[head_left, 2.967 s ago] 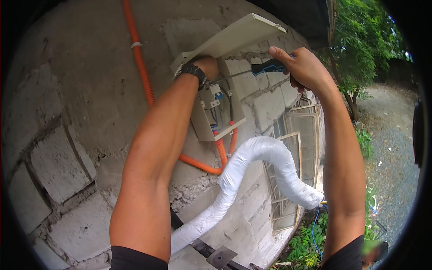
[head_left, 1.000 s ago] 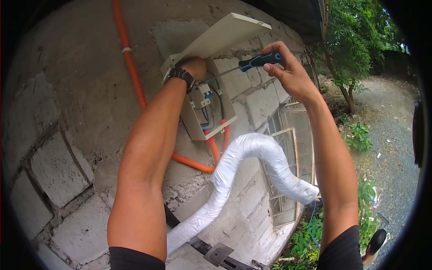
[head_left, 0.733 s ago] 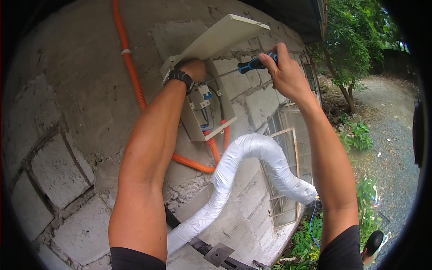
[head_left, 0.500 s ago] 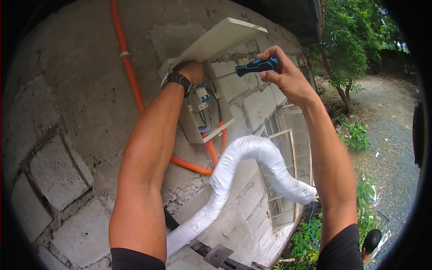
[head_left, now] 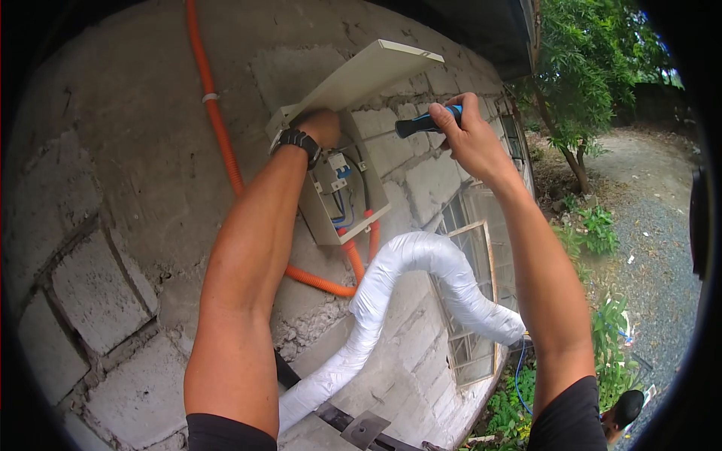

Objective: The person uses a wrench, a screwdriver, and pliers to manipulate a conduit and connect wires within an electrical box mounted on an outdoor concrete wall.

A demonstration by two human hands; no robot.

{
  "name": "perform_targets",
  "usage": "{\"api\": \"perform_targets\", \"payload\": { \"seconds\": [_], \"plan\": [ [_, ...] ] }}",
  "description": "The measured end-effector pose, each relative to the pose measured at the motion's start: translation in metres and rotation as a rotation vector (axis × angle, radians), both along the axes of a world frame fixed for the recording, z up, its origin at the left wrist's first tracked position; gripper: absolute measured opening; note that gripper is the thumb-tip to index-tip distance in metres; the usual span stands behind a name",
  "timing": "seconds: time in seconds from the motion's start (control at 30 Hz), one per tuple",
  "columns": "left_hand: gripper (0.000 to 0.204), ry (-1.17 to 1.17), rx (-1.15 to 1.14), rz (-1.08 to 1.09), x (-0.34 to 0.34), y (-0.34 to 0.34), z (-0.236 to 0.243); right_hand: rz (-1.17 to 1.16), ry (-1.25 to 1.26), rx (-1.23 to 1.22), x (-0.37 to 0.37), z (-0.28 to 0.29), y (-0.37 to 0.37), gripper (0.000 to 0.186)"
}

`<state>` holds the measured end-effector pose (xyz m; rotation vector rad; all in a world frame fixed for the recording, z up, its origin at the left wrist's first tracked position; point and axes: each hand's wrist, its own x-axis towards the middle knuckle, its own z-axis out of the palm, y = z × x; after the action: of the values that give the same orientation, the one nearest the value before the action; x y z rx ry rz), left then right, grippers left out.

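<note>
The right hand point(head_left: 470, 139) grips a blue-and-black screwdriver point(head_left: 427, 122) pointing left toward the open electrical box point(head_left: 342, 203) on the block wall point(head_left: 113, 188). The left hand point(head_left: 320, 126) is closed on the box's top edge, under its raised lid point(head_left: 368, 75).

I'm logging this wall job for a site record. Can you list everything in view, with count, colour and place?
box: 1, beige, on the wall, open
lid: 1, beige, swung up above the box
breaker: 1, white with a blue lever, inside the box
conduit: 1, orange, running down the wall and curving under the box
duct: 1, white wrapped, arching below the box
wall: 1, grey block
window: 1, pale frame, right of the duct
trees: green, upper right
path: 1, grey gravel, right
screwdriver: 1, blue and black handle, in the right hand
watch: 1, black, on the left wrist
left hand: 1, at the box top under the lid
right hand: 1, gripping the screwdriver
</note>
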<state>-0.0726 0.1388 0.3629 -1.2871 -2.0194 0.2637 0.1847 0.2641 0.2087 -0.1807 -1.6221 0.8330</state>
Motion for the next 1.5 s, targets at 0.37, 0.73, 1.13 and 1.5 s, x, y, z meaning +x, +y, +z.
{"api": "perform_targets", "payload": {
  "seconds": [0.37,0.73,1.13,1.5],
  "plan": [
    [0.032,0.258,-0.027,0.015,-0.035,0.013,-0.004,0.452,0.275,0.183,-0.01,-0.011,0.014,0.037],
    [0.021,0.15,0.032,-0.058,-0.017,0.008,-0.01,0.391,0.361,0.202,-0.017,-0.025,0.02,0.038],
    [0.017,0.172,0.052,-0.021,-0.009,0.0,-0.01,0.404,0.417,0.292,-0.021,-0.02,0.014,0.051],
    [0.018,0.076,0.093,-0.061,-0.005,0.001,-0.013,0.296,0.491,0.179,-0.016,-0.026,0.013,0.041]
  ]
}}
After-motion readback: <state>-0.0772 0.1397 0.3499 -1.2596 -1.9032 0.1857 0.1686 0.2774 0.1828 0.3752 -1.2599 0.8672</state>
